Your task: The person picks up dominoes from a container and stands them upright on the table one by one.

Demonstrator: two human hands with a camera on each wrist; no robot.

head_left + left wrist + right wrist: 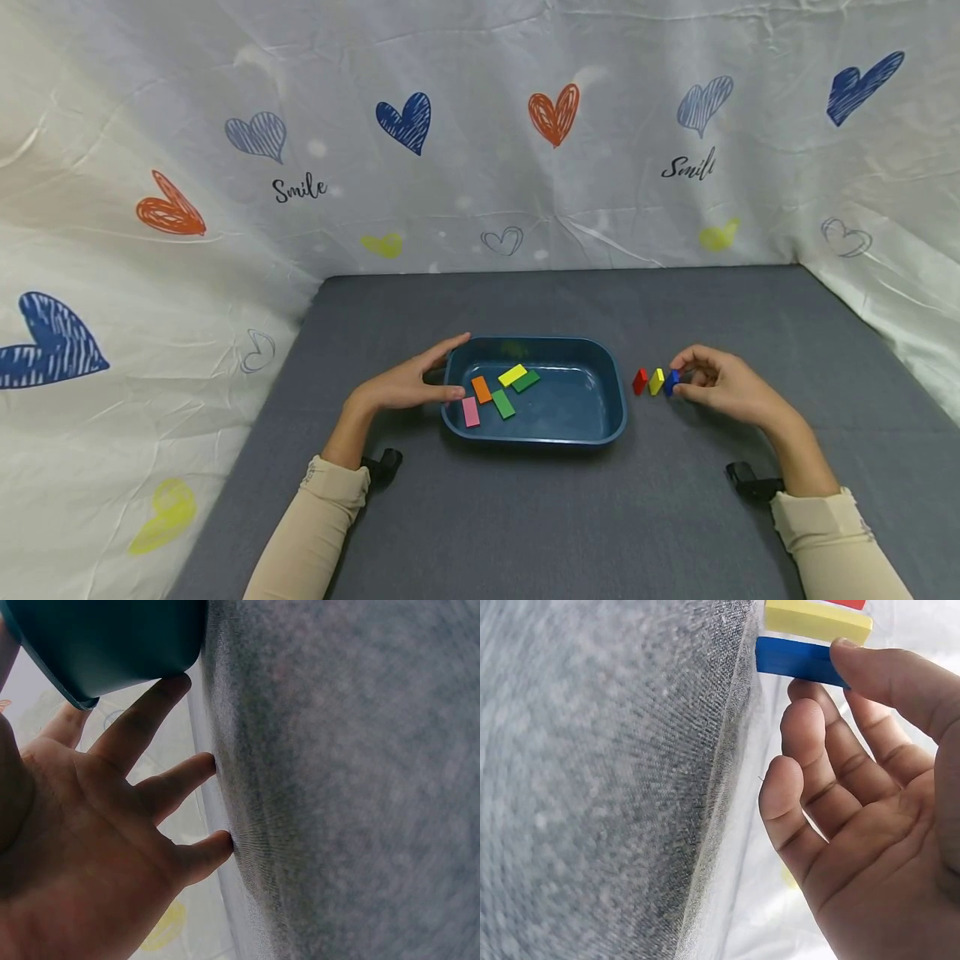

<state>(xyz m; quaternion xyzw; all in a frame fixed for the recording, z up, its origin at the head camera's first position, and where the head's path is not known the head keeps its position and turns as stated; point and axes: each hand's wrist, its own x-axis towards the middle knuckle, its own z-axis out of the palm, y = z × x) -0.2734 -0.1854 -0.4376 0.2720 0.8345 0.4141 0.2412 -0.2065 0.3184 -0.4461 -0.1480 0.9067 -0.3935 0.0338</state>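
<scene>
Right of the tray, a red domino block, a yellow domino block and a blue domino block stand upright in a row. My right hand pinches the blue one at the row's right end; in the right wrist view the thumb lies against this blue block, its other fingers loosely bent. My left hand rests against the left end of a dark blue tray, thumb at the rim. In the left wrist view its fingers are spread, one touching the tray wall.
Inside the tray lie several flat blocks: pink, orange, yellow and two green, one green block near the front. Grey cloth covers the table. A white printed curtain hangs behind and at both sides.
</scene>
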